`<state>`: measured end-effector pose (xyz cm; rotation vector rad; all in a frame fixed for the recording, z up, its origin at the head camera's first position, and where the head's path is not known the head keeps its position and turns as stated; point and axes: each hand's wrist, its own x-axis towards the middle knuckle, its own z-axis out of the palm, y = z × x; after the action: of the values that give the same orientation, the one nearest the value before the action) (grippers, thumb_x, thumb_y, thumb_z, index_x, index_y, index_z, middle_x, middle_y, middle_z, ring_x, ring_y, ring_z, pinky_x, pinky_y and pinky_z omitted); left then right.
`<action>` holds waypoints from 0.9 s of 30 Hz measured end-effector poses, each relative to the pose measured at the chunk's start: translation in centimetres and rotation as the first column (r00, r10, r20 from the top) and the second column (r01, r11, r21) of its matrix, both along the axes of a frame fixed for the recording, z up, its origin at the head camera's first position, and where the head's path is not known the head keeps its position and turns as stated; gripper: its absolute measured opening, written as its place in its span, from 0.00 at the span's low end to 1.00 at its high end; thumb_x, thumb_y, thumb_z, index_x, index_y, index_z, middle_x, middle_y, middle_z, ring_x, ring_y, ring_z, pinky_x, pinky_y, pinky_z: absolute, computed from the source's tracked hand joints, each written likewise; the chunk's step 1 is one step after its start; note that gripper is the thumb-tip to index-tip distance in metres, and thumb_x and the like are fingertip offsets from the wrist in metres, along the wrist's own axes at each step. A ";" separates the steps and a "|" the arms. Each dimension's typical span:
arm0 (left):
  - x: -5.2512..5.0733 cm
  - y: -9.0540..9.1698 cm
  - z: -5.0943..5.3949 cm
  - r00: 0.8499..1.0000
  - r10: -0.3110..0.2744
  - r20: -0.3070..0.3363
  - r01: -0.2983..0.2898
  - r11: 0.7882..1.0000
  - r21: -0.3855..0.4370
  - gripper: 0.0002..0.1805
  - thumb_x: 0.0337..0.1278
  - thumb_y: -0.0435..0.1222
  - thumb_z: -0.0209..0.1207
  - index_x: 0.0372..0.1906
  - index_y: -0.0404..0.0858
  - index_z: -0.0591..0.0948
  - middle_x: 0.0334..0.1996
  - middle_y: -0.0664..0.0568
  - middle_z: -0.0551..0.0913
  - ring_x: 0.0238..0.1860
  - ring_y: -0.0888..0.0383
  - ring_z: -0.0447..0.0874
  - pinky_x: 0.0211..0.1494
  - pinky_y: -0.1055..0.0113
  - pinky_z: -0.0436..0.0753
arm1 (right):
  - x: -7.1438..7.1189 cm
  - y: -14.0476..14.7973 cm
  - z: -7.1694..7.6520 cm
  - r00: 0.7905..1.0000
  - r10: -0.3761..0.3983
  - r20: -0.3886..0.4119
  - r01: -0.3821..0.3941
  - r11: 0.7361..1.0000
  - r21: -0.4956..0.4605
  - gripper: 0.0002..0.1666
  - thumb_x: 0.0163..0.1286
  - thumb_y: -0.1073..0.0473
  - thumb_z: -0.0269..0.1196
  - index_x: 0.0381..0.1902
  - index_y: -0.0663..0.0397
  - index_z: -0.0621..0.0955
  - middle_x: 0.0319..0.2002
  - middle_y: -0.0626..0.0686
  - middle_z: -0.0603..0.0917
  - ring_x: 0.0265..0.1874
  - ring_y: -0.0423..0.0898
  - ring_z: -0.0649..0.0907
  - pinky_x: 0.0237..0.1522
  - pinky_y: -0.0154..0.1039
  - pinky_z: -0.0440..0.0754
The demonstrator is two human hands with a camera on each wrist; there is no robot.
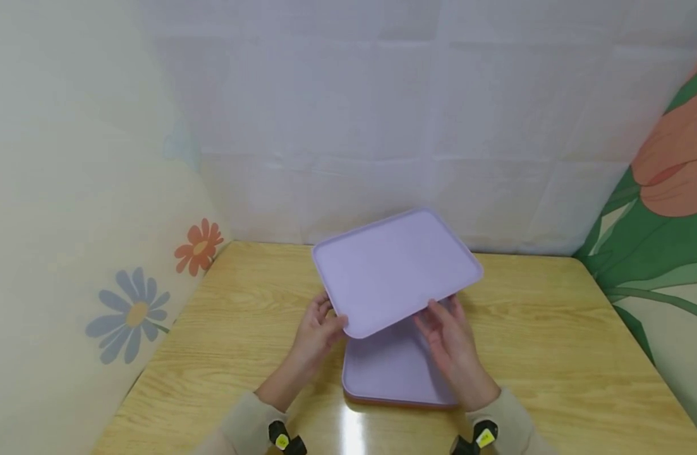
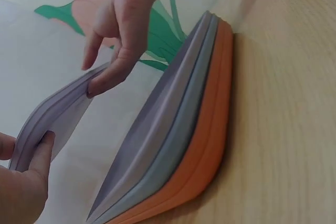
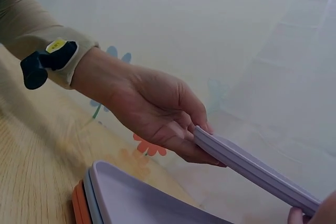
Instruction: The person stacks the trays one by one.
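Observation:
A light purple tray (image 1: pixel 396 272) is held tilted in the air by both hands. My left hand (image 1: pixel 314 332) pinches its near left corner, thumb on top. My right hand (image 1: pixel 450 347) grips the near long edge, thumb above and fingers below. Beneath it a stack of trays lies on the table, a purple one (image 1: pixel 390 373) on top. The left wrist view shows a blue-grey tray (image 2: pixel 178 145) and orange trays (image 2: pixel 212 129) under that purple one. In the right wrist view the left hand (image 3: pixel 157 111) pinches the lifted tray's corner (image 3: pixel 252 169).
The wooden table (image 1: pixel 553 354) extends on both sides of the stack. A white cloth (image 1: pixel 348 126) hangs behind its far edge. Flower-printed panels stand at the left (image 1: pixel 86 221) and right (image 1: pixel 666 253).

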<state>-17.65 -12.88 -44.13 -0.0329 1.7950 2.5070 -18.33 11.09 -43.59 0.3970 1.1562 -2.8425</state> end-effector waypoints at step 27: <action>-0.4 -2.5 0.7 0.994 -0.106 0.027 0.107 0.993 -0.039 0.18 0.77 0.44 0.47 0.59 0.36 0.68 0.46 0.49 0.78 0.44 0.53 0.85 0.55 0.49 0.85 | -0.7 4.0 -0.4 0.995 0.068 0.066 -0.076 0.990 0.122 0.36 0.73 0.72 0.51 0.76 0.46 0.62 0.38 0.44 0.83 0.34 0.41 0.84 0.38 0.35 0.86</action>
<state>-18.09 -15.35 -43.47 0.0294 1.7872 2.3875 -19.04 15.12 -44.02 0.4367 1.3121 -2.6860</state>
